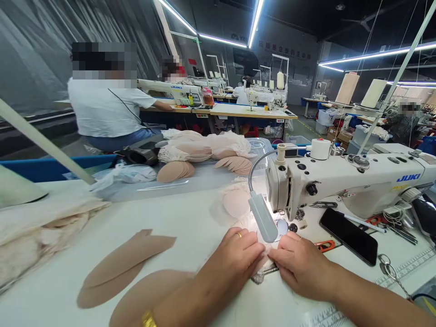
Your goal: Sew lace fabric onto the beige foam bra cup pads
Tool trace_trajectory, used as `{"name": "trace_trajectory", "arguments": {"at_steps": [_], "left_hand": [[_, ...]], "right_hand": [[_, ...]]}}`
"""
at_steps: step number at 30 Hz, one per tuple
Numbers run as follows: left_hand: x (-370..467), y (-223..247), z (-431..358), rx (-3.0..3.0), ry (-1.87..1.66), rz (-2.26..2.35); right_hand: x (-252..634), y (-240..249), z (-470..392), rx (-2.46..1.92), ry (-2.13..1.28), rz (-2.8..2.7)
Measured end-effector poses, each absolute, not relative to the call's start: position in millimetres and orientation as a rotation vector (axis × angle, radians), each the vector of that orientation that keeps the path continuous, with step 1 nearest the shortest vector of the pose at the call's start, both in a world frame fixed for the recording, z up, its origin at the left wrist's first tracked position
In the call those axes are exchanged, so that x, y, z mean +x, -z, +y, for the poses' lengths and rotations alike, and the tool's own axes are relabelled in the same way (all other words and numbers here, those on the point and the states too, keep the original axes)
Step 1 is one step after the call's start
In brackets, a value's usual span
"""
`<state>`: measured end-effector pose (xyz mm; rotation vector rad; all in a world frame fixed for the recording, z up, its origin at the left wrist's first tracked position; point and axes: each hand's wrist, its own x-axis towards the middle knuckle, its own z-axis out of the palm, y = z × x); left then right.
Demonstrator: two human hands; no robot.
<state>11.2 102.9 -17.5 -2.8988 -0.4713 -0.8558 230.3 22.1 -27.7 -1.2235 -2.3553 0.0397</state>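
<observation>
Pale pink fabric piece [261, 262]: lies lower centre of frame; left hand [235, 254] pinches one side, right hand [301, 262] the other. Just above: grey lamp head [263, 219]. Right: white JUKI sewing machine [344, 181], black rectangular phone [349, 236]. Lower left: flat tan pieces [119, 265].

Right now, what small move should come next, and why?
Probably ease the fabric slightly forward, away from the wearer: the left hand and right hand both hold it, close by the lit lamp at the machine. I'd go gently, since the needle can't be made out here.
</observation>
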Motion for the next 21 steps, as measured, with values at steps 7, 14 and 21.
{"name": "trace_trajectory", "arguments": {"at_steps": [7, 14, 21], "left_hand": [[-13, -13, 133, -2.770, 1.129, -0.994], [5, 4, 96, -2.704, 0.962, -0.612], [14, 23, 83, -2.862, 0.884, -0.556]], "right_hand": [[228, 24, 19, -1.272, -0.011, -2.371], [223, 30, 18, -1.287, 0.055, -2.323], [239, 18, 16, -1.183, -0.036, -2.228]]}}
